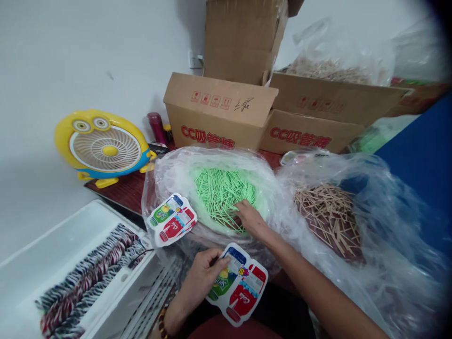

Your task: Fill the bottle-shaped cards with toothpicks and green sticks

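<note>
My left hand (203, 275) is closed on a bottle-shaped printed pouch (240, 285) showing a green, a blue and a red bottle. It holds the pouch low in front of me. My right hand (250, 217) reaches into a clear plastic bag (169, 176) full of thin green sticks (222, 190). Its fingers are curled down among the sticks. What they grip is hidden. A second stack of the same printed pouches (172, 219) rests on the near left edge of that bag.
A second clear bag with brown sticks (330, 219) lies to the right. Cardboard boxes (215, 113) stand behind. A yellow cartoon desk fan (102, 148) stands at the left. A white tray (45, 245) with striped red, white and dark straws (88, 278) lies at lower left.
</note>
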A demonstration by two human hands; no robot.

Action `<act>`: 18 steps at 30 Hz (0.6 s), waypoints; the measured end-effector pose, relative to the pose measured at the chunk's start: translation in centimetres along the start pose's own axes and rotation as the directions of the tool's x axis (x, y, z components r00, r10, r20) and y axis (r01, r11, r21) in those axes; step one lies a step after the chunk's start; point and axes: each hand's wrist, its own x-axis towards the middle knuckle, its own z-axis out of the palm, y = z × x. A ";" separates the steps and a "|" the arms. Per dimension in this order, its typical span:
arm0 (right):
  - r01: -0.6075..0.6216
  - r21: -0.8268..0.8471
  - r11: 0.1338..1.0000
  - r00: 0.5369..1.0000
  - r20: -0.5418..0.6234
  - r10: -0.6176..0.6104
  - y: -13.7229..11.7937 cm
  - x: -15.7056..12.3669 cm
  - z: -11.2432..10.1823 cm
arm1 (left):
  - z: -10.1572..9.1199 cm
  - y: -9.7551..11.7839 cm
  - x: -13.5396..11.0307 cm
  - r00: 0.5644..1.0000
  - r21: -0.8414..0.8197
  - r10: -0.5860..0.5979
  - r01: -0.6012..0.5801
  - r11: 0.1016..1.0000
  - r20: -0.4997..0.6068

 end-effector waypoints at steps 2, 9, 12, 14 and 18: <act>-0.036 0.245 0.969 0.994 -0.090 0.059 0.1 -0.3 0.2 | 0.1 -0.1 0.1 1.000 -0.005 0.002 -0.002 1.000 0.001; -0.030 0.687 0.726 0.979 -0.127 0.160 0.2 -2.3 2.5 | 0.0 0.0 0.4 0.999 -0.050 -0.032 0.032 0.998 -0.009; -0.030 0.829 0.558 0.953 -0.145 0.267 -0.6 -2.6 1.7 | -0.2 0.3 0.5 1.000 -0.048 -0.014 0.013 0.999 -0.015; 0.009 0.918 0.398 0.934 -0.150 0.325 -1.7 -3.0 0.5 | -0.3 0.5 0.7 1.000 -0.044 -0.008 0.008 0.999 -0.020; 0.114 0.989 0.098 0.938 -0.140 0.316 -4.5 -4.8 -1.9 | -0.3 1.3 1.2 0.999 -0.047 0.014 -0.012 0.999 0.032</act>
